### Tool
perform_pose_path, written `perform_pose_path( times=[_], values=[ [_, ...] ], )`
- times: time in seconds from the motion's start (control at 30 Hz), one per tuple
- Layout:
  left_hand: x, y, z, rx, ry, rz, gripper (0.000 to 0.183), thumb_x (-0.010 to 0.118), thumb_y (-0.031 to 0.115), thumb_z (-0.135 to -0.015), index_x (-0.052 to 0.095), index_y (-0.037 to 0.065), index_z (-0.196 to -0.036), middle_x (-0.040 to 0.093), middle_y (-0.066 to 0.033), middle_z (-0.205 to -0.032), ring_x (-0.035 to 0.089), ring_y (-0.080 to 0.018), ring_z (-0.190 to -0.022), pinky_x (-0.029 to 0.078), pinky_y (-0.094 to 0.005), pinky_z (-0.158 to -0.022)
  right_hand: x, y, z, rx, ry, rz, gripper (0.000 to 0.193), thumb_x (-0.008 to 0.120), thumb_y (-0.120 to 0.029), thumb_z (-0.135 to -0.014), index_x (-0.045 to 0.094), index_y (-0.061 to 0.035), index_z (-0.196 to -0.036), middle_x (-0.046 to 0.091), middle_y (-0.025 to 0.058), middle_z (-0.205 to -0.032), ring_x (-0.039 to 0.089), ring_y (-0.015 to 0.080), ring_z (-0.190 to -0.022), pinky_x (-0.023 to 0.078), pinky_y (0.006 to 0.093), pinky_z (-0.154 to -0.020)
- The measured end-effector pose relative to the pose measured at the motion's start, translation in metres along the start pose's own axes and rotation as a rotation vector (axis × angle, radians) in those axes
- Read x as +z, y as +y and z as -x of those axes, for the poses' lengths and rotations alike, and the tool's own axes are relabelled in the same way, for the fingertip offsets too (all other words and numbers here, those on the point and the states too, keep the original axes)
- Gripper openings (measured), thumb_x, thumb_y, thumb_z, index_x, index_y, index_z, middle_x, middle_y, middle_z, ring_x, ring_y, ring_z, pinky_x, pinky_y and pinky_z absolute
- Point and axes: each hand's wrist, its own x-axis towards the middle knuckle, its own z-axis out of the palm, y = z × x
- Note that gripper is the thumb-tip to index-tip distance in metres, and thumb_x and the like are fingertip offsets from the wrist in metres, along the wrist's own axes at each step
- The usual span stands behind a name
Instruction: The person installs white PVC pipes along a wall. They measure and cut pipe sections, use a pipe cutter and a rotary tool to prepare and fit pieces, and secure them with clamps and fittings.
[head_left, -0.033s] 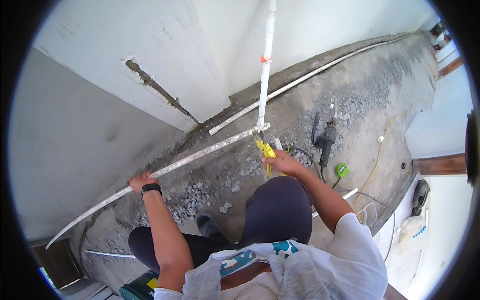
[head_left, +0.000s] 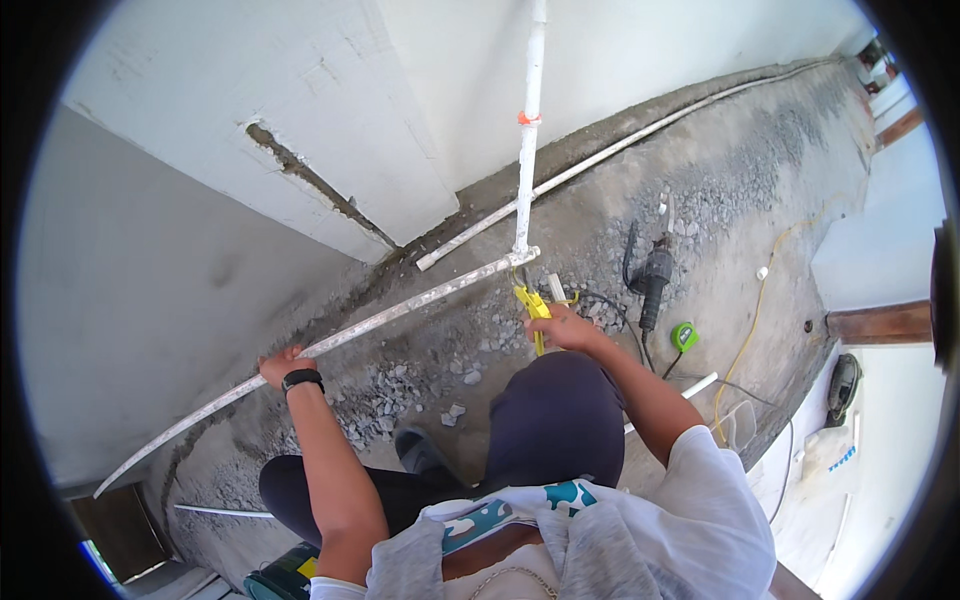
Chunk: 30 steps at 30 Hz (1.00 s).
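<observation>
A long white pipe [head_left: 410,305], smeared with dirt, crosses the floor at a slant. Near its lower left part my left hand [head_left: 283,365] is closed around it, a black band on the wrist. Its other end meets an upright white pipe [head_left: 527,170] with an orange-red mark, at a joint [head_left: 524,257]. My right hand [head_left: 565,329] grips yellow-handled pipe cutters [head_left: 530,302]. Their head points up, just below the joint; I cannot tell whether the jaws touch the pipe.
Another white pipe [head_left: 600,150] runs along the wall base. Rubble [head_left: 385,395] covers the floor by my foot. To the right lie a dark corded power tool [head_left: 653,283], a green tape measure [head_left: 684,337] and a yellow cord [head_left: 750,340]. A chased slot [head_left: 315,180] cuts the wall.
The pipe cutters in my right hand have come slightly down, away from the pipe joint, and their handles look closer together. My left hand stays on the long pipe.
</observation>
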Motion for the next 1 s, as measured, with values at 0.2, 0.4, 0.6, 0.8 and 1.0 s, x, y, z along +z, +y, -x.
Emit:
perform_pose_path(
  times=[0.2, 0.4, 0.6, 0.8, 1.0],
  values=[
    [-0.007, -0.005, -0.025, -0.043, -0.055, -0.046, 0.028, 0.036, 0.032, -0.104, 0.041, 0.007, -0.114, 0.026, -0.0013, -0.073, 0.026, -0.0145, -0.053, 0.031, -0.0325, -0.048, 0.011, 0.055, -0.031, -0.081, 0.041, 0.244, 0.037, 0.067, -0.032, -0.086, 0.063, 0.0031, -0.096, 0.062, 0.0141, -0.079, 0.060, 0.0241, -0.078, 0.046, 0.0405, -0.073],
    [-0.013, -0.008, -0.076, -0.017, -0.040, -0.192, 0.059, 0.026, 0.043, -0.101, 0.051, -0.008, -0.115, 0.057, -0.0124, -0.083, 0.043, -0.0182, -0.067, 0.037, -0.0455, -0.104, 0.018, 0.044, -0.039, -0.043, 0.084, 0.104, 0.039, 0.064, -0.036, -0.091, 0.065, 0.0012, -0.103, 0.067, 0.0157, -0.092, 0.063, 0.0271, -0.087, 0.047, 0.0388, -0.081],
    [-0.013, -0.002, -0.076, -0.071, -0.127, -0.145, 0.056, 0.026, 0.043, -0.102, 0.046, -0.007, -0.115, 0.054, -0.0108, -0.080, 0.042, -0.0180, -0.065, 0.039, -0.0433, -0.097, 0.022, 0.036, -0.044, -0.118, 0.185, 0.085, 0.038, 0.065, -0.036, -0.089, 0.060, 0.0014, -0.097, 0.062, 0.0137, -0.084, 0.059, 0.0235, -0.079, 0.046, 0.0398, -0.074],
    [0.001, 0.009, -0.032, -0.044, -0.118, -0.036, 0.040, 0.031, 0.044, -0.104, 0.026, 0.015, -0.076, 0.020, -0.0001, -0.061, 0.026, -0.0165, -0.051, 0.029, -0.0310, -0.048, 0.023, 0.028, -0.056, -0.134, 0.162, 0.042, 0.038, 0.065, -0.036, -0.090, 0.059, 0.0004, -0.095, 0.060, 0.0099, -0.073, 0.060, 0.0212, -0.070, 0.047, 0.0398, -0.065],
    [0.006, 0.011, -0.014, -0.046, -0.095, -0.019, 0.038, 0.032, 0.042, -0.105, 0.029, 0.012, -0.081, 0.023, -0.0001, -0.064, 0.025, -0.0154, -0.050, 0.029, -0.0308, -0.048, 0.022, 0.025, -0.066, -0.153, 0.197, -0.043, 0.034, 0.066, -0.033, -0.090, 0.058, -0.0005, -0.090, 0.059, 0.0081, -0.070, 0.058, 0.0200, -0.063, 0.046, 0.0384, -0.060]
  ],
)
